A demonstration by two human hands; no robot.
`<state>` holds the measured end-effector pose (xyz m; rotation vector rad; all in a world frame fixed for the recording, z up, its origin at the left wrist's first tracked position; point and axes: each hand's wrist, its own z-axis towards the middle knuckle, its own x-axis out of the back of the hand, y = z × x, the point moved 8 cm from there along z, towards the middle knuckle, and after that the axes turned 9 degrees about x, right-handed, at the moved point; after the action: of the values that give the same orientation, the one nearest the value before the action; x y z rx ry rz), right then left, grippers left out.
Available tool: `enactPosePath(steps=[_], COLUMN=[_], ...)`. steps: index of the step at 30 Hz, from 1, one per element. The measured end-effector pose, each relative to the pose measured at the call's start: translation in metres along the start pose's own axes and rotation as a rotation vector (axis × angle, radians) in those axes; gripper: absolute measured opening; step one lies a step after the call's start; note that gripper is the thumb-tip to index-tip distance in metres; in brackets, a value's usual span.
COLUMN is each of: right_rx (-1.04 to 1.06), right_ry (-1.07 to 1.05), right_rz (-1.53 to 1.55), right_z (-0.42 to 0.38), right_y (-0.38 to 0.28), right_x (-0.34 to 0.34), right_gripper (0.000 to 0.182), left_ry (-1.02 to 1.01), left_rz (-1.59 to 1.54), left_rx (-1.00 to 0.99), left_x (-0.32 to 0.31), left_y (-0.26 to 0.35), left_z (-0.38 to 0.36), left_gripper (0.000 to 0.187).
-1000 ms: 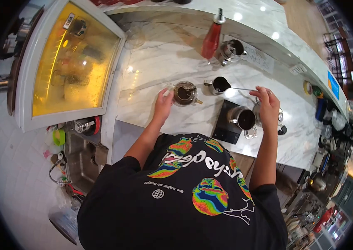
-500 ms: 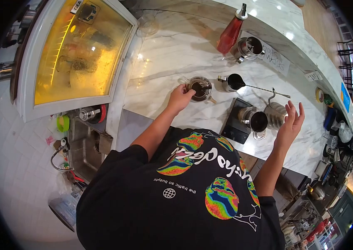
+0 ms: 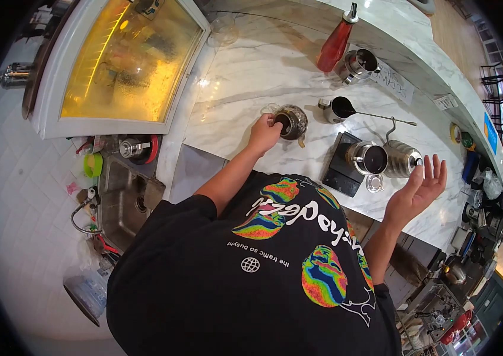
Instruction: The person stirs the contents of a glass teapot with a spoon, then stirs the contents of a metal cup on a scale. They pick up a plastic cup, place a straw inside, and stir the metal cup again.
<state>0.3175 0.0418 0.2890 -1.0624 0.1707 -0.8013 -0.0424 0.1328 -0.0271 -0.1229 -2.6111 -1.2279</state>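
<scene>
A: Here we are at the worktop (image 3: 239, 71), and the left hand (image 3: 265, 133) has the pot (image 3: 296, 123), grip closed at its near side, thumb by the rim

B: And the right hand (image 3: 416, 193)? Fingers spread, palm bare, nothing in that grip at all! It's just beside the kettle (image 3: 400, 157); whether they touch, I can't tell

A: Good hold needs a level pot, I'd say: firm but light, thumb clear of the mouth, since the inside looks dark and could slop

B: And mind the spoon (image 3: 388, 118), jutting from the cup (image 3: 342, 107) out towards the kettle's spout; a loose sleeve or wrist might catch it

A: Nearer the body, the jug (image 3: 355, 155), dark inside, overlaps the scale (image 3: 338, 177); lovely tight company there, so elbows in!

B: What a surface, too: pale, grey-veined, shiny, with the red bottle (image 3: 333, 50) leaning across our view at the back

A: Sink (image 3: 119, 196) off to the left, stools (image 3: 493, 83) far right, and a crowded stretch of gear below them
</scene>
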Motion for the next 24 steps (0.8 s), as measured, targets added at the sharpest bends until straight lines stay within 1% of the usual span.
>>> enactPosePath(steps=[3, 4, 6, 7, 10, 13, 16, 19, 22, 23, 24], right_rx=[-0.001, 0.022, 0.068, 0.085, 0.144, -0.252, -0.255, -0.377, -0.363, -0.356, -0.335], right_ry=[-0.016, -0.062, -0.153, -0.231, -0.531, -0.696, -0.833, -0.967, -1.038, -1.005, -1.0], right_rz=[0.111, 0.113, 0.115, 0.086, -0.004, 0.154, 0.19, 0.043, 0.142, 0.147, 0.148], right_z=[-0.012, -0.015, -0.022, -0.026, -0.039, -0.062, -0.079, -0.091, -0.103, -0.103, -0.102], right_y=[-0.02, -0.024, -0.028, -0.029, -0.029, -0.019, 0.005, 0.02, 0.039, 0.041, 0.038], right_x=[-0.018, -0.027, -0.045, -0.055, -0.092, -0.133, -0.163, -0.175, -0.189, -0.188, -0.187], right_gripper=[0.062, 0.061, 0.06, 0.061, 0.065, 0.069, 0.07, 0.065, 0.058, 0.053, 0.053], left_ry=[-0.042, -0.06, -0.16, -0.21, -0.235, -0.227, -0.214, -0.29, -0.312, -0.294, -0.275], left_rz=[-0.027, -0.037, -0.232, -0.329, -0.328, -0.25, -0.349, -0.456, -0.56, -0.59, -0.62], left_rx=[-0.008, -0.009, 0.01, 0.018, 0.013, 0.072, 0.033, -0.008, -0.054, -0.054, -0.054], left_x=[0.004, 0.006, 0.003, 0.002, 0.007, 0.014, 0.016, 0.012, 0.012, 0.014, 0.016], left_y=[0.009, 0.011, 0.016, 0.019, 0.03, 0.027, 0.041, 0.055, 0.075, 0.081, 0.087], left_z=[-0.005, -0.007, -0.015, -0.019, -0.036, -0.039, -0.058, -0.068, -0.079, -0.084, -0.089], left_gripper=[0.043, 0.043, 0.043, 0.044, 0.047, 0.051, 0.055, 0.059, 0.059, 0.057, 0.055])
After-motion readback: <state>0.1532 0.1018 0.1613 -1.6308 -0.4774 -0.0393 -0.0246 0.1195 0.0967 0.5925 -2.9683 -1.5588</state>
